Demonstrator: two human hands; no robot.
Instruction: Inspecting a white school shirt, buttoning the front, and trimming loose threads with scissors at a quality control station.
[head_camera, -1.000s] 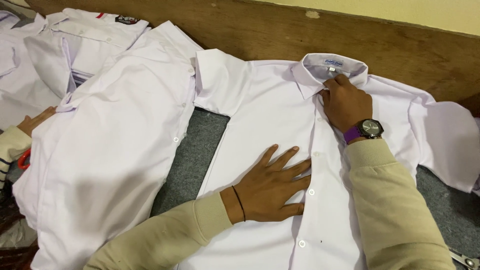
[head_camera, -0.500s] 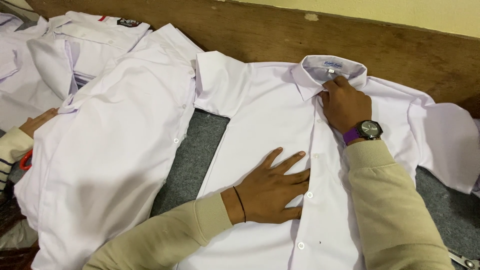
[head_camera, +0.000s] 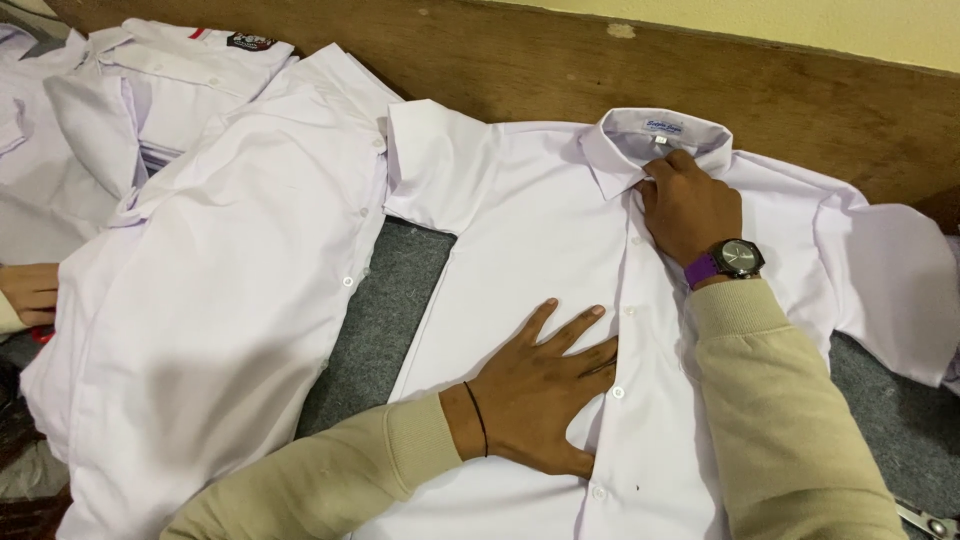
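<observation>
A white short-sleeved shirt (head_camera: 520, 220) lies face up and buttoned on a grey felt surface (head_camera: 385, 320). My left hand (head_camera: 545, 385) rests flat on its front, fingers spread, just left of the button placket. My right hand (head_camera: 690, 205), with a purple-strapped wristwatch, is curled at the shirt's collar (head_camera: 660, 130), its fingertips pinching the fabric by the top button. Both arms wear beige sleeves.
A second white shirt (head_camera: 220, 300) lies spread to the left, overlapping the first one's sleeve. More white shirts (head_camera: 130, 90) are piled at the far left. Another person's hand (head_camera: 30, 292) shows at the left edge. A wooden board (head_camera: 500, 60) runs along the back. Metal scissors tips (head_camera: 925, 520) peek in bottom right.
</observation>
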